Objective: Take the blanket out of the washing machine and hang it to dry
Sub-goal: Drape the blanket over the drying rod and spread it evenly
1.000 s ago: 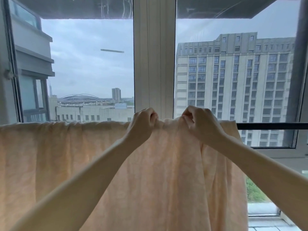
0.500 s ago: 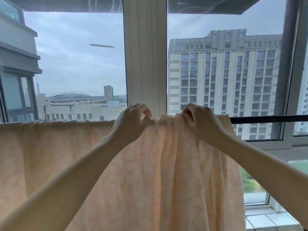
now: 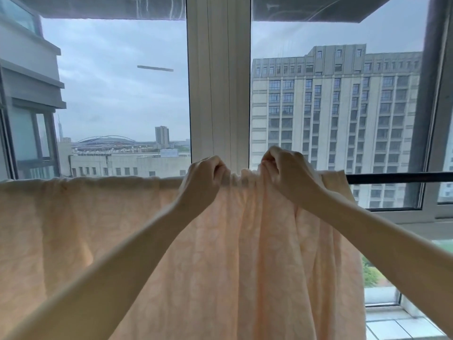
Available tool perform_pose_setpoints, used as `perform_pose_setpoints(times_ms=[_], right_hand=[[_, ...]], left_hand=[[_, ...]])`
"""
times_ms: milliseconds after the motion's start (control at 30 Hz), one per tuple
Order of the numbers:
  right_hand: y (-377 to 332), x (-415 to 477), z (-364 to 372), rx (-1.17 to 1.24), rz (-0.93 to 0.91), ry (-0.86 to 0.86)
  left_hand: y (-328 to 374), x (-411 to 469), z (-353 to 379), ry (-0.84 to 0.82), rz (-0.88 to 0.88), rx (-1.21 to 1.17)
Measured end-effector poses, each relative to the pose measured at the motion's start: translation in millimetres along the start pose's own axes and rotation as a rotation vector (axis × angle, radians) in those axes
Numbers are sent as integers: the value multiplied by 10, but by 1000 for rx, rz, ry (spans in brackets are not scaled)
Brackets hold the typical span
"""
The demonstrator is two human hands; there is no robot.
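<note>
Peach blanket (image 3: 110,229) draped over black rod (image 3: 397,177) before window (image 3: 122,94), spread flat at left, gathered into folds at centre. At top edge, by white mullion (image 3: 218,94), left hand (image 3: 202,180) and right hand (image 3: 286,173) near each other, fingers (image 3: 217,166) of both curled, clamped on bunched cloth.

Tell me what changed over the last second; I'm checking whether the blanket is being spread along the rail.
Little. The left hand loosened its fingers briefly, then gripped the blanket at its top edge again; the fabric between the hands looks more gathered. The right hand kept its grip, and the blanket stayed draped over the rail.
</note>
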State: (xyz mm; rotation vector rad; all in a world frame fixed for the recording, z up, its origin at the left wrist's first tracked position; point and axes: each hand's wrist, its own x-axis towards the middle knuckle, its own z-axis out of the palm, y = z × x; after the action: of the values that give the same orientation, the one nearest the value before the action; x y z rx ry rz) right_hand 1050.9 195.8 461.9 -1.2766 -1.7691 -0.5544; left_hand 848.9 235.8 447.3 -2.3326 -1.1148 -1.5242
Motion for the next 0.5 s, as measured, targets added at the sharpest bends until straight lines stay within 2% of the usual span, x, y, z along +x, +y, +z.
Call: perform_pose_setpoints(times_ms=[133, 267, 333, 500], right_hand=[[68, 46, -37, 68, -9, -72], [218, 37, -185, 98, 17, -121], [300, -9, -247, 63, 46, -163], [401, -143, -333, 19, 59, -260]], left_hand=[[163, 48, 103, -103, 91, -74], [239, 31, 186, -220, 168, 163], [264, 28, 223, -208, 150, 204], [279, 50, 224, -137, 67, 90]])
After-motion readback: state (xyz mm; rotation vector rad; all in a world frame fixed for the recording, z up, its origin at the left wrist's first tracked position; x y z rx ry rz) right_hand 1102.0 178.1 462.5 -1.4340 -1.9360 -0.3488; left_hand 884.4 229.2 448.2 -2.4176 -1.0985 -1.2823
